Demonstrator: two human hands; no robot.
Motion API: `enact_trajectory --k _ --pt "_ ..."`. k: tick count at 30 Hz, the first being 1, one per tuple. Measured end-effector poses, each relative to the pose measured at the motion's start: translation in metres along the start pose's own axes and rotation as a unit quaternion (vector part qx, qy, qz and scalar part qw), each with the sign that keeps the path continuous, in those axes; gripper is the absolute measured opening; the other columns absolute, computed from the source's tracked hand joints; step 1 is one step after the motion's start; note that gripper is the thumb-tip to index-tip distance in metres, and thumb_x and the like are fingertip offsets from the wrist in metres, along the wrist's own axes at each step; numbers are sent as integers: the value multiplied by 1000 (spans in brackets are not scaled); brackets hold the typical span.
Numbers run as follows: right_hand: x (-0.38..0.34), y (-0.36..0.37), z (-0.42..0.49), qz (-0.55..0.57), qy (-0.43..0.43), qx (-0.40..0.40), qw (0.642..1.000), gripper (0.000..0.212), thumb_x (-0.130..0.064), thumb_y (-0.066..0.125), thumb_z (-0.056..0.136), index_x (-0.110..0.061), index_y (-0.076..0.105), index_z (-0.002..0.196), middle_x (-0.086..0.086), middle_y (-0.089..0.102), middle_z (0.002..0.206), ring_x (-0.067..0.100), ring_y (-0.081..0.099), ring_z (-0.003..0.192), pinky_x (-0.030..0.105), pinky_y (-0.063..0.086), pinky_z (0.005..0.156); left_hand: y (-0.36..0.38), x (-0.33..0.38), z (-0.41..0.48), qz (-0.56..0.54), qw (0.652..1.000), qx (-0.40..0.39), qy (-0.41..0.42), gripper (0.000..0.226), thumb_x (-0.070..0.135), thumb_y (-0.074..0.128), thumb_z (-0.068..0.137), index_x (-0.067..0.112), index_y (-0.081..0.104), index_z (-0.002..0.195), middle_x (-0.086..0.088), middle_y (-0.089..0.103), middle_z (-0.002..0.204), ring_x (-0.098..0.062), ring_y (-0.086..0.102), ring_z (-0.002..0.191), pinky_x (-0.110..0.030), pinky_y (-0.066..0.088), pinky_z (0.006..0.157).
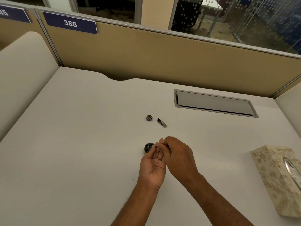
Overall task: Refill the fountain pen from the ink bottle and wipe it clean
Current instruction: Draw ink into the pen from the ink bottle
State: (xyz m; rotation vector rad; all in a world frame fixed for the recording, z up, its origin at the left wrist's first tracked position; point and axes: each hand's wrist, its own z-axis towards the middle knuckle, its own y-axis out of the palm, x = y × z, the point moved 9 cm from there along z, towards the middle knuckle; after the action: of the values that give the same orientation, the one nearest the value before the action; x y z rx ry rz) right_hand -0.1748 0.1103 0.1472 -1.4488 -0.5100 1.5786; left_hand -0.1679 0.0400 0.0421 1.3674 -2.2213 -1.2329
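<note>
We see both hands meet low over the white desk, fingertips to fingertips. The left hand is turned palm up, its thumb and fingers drawn together and pinching the front end of the fountain pen. Only a short pale bit of the pen, with a trace of red, shows between the fingertips. The right hand is turned back up, its fingers curled over the rest of the pen and hiding it; just how they grip we cannot tell. Just left of the left fingertips stands the open ink bottle, dark mouth upward, and the pen's visible end lies at its rim. Well beyond the fingertips the bottle cap rests open side up, with a short dark pen tube lying just beside it to the right. Far out to the right of the right hand's fingers sits a flower-patterned tissue box.
</note>
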Motion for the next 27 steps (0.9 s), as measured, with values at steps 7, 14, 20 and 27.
enact_trajectory --k 7,14,20,27 --pt "0 1 -1 -2 -3 -31 1000 9 -24 60 96 -20 66 91 -7 71 86 12 64 74 35 58 67 -3 0 1 3 1000 8 0 31 5 53 99 -9 58 126 -27 76 98 -33 79 81 -37 64 57" --pt "-2 -3 4 -35 -6 1 999 19 -27 66 95 -21 61 77 -16 53 67 5 48 58 25 46 54 3 -1 -1 3 1000 -8 -3 26 6 49 102 -10 62 118 -27 76 101 -34 79 82 -37 63 56" --pt "-1 1 1 -14 -17 -36 999 11 -25 58 97 -20 65 89 -8 69 83 13 64 72 37 57 64 0 -1 1 -4 1000 5 -1 28 5 52 100 -8 58 125 -27 76 96 -33 79 80 -36 64 56" --pt "0 -1 4 -39 -15 -7 999 13 -30 65 95 -22 66 84 -13 63 73 5 52 61 29 52 56 4 0 -2 15 1000 -2 6 24 6 50 102 -9 63 115 -27 77 97 -33 79 81 -38 64 57"
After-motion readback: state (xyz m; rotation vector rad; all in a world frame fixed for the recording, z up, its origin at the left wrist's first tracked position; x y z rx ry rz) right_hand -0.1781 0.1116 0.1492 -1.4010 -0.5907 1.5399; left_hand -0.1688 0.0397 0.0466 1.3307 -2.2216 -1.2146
